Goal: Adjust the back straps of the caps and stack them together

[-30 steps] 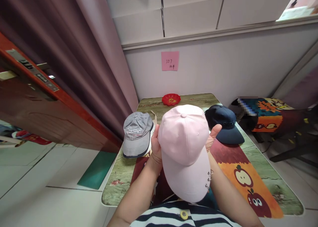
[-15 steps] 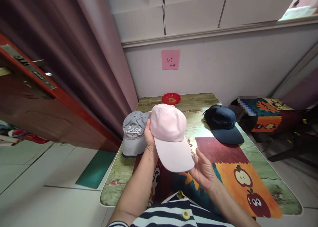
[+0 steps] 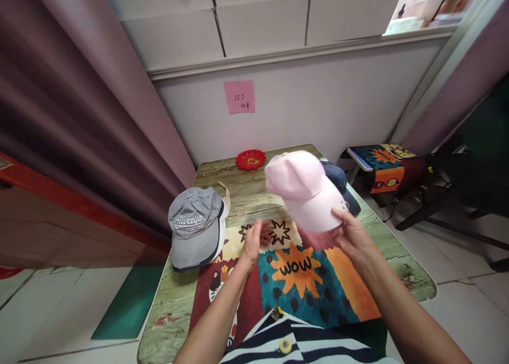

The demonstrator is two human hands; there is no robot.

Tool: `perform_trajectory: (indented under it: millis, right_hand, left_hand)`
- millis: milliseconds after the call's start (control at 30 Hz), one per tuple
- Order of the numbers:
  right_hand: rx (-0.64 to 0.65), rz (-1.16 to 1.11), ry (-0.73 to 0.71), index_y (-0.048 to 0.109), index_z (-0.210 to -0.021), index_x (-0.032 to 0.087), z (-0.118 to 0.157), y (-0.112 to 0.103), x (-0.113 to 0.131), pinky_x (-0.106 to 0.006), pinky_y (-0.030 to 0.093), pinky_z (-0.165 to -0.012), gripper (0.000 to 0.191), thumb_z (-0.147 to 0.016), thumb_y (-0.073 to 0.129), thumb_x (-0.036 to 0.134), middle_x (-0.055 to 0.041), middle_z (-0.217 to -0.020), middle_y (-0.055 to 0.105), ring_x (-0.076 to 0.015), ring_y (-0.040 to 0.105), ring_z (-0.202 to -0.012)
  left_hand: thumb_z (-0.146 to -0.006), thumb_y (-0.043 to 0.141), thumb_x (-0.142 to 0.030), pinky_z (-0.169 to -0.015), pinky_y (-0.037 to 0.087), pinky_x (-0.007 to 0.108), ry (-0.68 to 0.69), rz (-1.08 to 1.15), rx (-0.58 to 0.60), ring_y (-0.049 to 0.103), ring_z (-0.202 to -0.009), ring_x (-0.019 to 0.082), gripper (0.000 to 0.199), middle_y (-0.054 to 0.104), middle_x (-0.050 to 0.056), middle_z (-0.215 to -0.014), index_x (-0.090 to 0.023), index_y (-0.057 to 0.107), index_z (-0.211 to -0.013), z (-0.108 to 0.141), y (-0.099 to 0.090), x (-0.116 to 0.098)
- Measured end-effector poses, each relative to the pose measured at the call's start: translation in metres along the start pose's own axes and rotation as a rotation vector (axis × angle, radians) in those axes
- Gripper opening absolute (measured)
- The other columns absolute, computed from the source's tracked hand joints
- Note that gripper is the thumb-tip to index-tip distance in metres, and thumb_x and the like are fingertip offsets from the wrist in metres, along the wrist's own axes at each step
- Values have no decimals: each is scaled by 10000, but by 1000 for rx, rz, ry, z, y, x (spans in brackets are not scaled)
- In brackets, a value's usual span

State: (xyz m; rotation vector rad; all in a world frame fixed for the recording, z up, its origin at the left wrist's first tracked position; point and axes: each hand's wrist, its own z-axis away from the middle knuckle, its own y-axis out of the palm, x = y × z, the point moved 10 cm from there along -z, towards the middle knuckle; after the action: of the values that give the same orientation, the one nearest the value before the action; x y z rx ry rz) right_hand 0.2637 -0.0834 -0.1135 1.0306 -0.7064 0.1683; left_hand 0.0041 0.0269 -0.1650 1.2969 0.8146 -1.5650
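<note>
A pale pink baseball cap [image 3: 306, 186] hangs in the air over the right part of the table, its brim toward the lower right. My right hand [image 3: 352, 235] pinches the brim's edge near some small metal rings. Near the middle of the table, my left hand [image 3: 254, 242] is off the cap, fingers apart and slightly blurred, with nothing in it. To its left lies a grey baseball cap [image 3: 194, 226] with white lettering, on top of a white-and-dark brim. Behind the pink cap, a navy baseball cap [image 3: 336, 177] is partly hidden.
A red scalloped dish [image 3: 250, 159] sits at the table's back edge. A colourful printed cloth [image 3: 294, 295] covers the wood-patterned table [image 3: 167, 321] in front of me. At the left hangs a purple curtain [image 3: 103, 98]; a smaller cloth-covered stand [image 3: 385, 167] is at the right.
My left hand has let go of the pink cap. My right hand has taken the brim and carried the cap right, in front of the navy cap. The view has shifted right.
</note>
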Motion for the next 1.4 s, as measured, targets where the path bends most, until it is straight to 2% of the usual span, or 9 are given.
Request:
perform_trajectory:
  millis: [67, 167, 267, 467, 633, 833, 1067, 1233, 1400]
  right_hand:
    - [-38, 17, -122, 655, -1200, 221, -25, 0, 42, -256, 665, -737, 475, -761, 707, 46, -12, -1049, 790, -168, 772, -866]
    - [-81, -15, -261, 673, -1102, 175, -61, 1, 94, -219, 642, -763, 345, -793, 650, 22, -27, -1012, 784, -137, 758, -876]
    - [-89, 6, -291, 674, -1063, 170, -94, -7, 116, -231, 629, -826, 287, -825, 621, 21, -27, -1018, 772, -127, 745, -894]
    - [-412, 224, -130, 650, -935, 157, -110, -103, 80, -219, 634, -731, 208, -831, 573, -5, -49, -914, 750, -133, 733, -779]
    - [-467, 318, -144, 667, -957, 161, -101, -148, 65, -245, 639, -716, 205, -791, 644, 44, -43, -904, 746, -153, 731, -777]
    - [-531, 485, -192, 660, -981, 154, -100, -161, 74, -250, 637, -606, 242, -754, 742, 141, -29, -845, 730, -148, 702, -687]
    - [-539, 727, -94, 700, -959, 107, -92, -174, 89, -287, 603, -475, 350, -677, 847, 253, -78, -642, 699, -200, 678, -509]
    - [-568, 886, -91, 717, -1038, 114, -85, -177, 94, -292, 614, -533, 436, -705, 846, 364, -89, -653, 719, -222, 716, -560]
    - [-582, 821, -172, 689, -1144, 98, -89, -169, 85, -251, 587, -484, 506, -721, 832, 337, -84, -707, 732, -208, 712, -578]
  left_hand:
    - [-870, 590, -608, -774, 555, 375, 156, -256, -47, 693, -821, 239, 457, 754, 86, -913, -193, 723, -1009, 9, -6, 1]
    - [-939, 545, -449, -882, 516, 356, 414, -542, -40, 682, -934, 226, 296, 742, 70, -952, -220, 731, -911, 23, 1, -11]
    - [-976, 490, -399, -855, 509, 343, 454, -597, -23, 678, -893, 215, 317, 730, 68, -915, -211, 722, -872, 26, 4, -16]
    - [-965, 518, -356, -875, 504, 337, 477, -607, -21, 674, -924, 215, 259, 728, 67, -934, -204, 714, -891, 25, 4, -17]
    - [-954, 523, -331, -860, 508, 335, 475, -609, -20, 676, -905, 213, 234, 727, 61, -921, -208, 710, -888, 24, 5, -17]
    - [-947, 524, -326, -866, 509, 342, 475, -614, -24, 677, -912, 213, 225, 727, 62, -930, -211, 712, -903, 25, 5, -16]
    - [-940, 528, -324, -863, 506, 342, 476, -617, -21, 674, -907, 212, 215, 727, 57, -920, -218, 707, -885, 26, 5, -16]
    - [-939, 530, -318, -863, 506, 341, 475, -613, -21, 674, -908, 210, 212, 725, 57, -921, -217, 707, -882, 26, 5, -16]
    - [-935, 532, -325, -865, 511, 341, 480, -612, -23, 675, -909, 213, 214, 726, 58, -920, -220, 709, -876, 27, 5, -17]
